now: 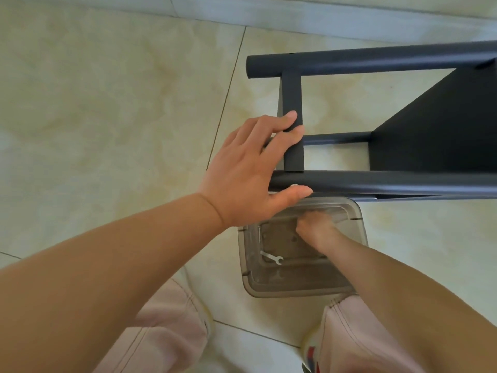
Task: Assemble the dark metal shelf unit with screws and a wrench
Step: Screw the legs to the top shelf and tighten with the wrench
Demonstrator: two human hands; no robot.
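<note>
The dark metal shelf unit (376, 181) lies on its side on the tiled floor, its round tubes running left to right and a flat dark panel (435, 125) at the right. My left hand (250, 170) rests on the frame's left end, fingers over the short cross tube (291, 95) and thumb along the near tube beside a silver screw head (293, 186). My right hand (314, 227) reaches down into a clear plastic bin (269, 284), its fingers curled at the bottom; what they hold is hidden. A small silver wrench (272, 257) lies in the bin.
The bin stands on the floor just in front of the near tube, between my knees in pale pink trousers (166, 332). A light skirting strip (322, 20) runs along the far wall. Beige floor tiles spread out to the left.
</note>
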